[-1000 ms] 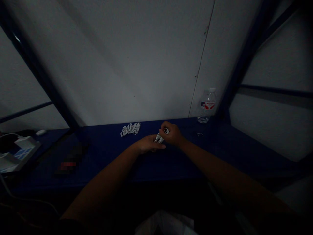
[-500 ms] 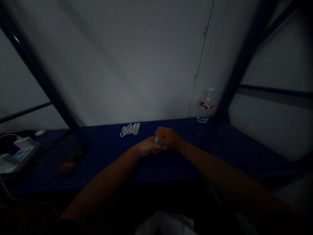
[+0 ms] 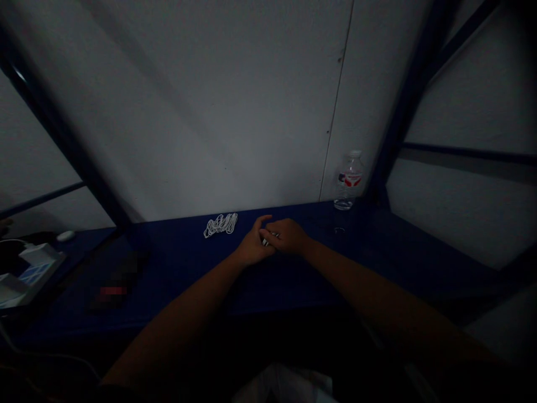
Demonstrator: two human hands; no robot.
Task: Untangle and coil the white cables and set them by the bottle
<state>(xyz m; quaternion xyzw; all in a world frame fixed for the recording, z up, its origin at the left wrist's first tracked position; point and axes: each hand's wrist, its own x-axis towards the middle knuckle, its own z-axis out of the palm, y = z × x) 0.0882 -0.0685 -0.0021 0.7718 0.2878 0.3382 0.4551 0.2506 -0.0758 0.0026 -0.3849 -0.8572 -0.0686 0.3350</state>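
Observation:
A small bundle of white cord shows between my hands, mostly covered by the fingers. My left hand curls about its left side, one digit raised and apart at the top. From the right, my right hand closes on the same bundle, its thumb laid across the strands. Just behind and left of the hands, a second bundle of white cord lies folded in loops on the blue table. Dim light hides the fingertips.
A clear plastic bottle with a red label stands at the back right by the wall. Near it lies a small thin curved item. A blurred dark object and a white power strip with plugs are on the left. Blue metal posts frame both sides.
My left hand has opened somewhat, lifting a digit away, and my right thumb has come over the cord bundle. The view has shifted slightly; the other things stay put.

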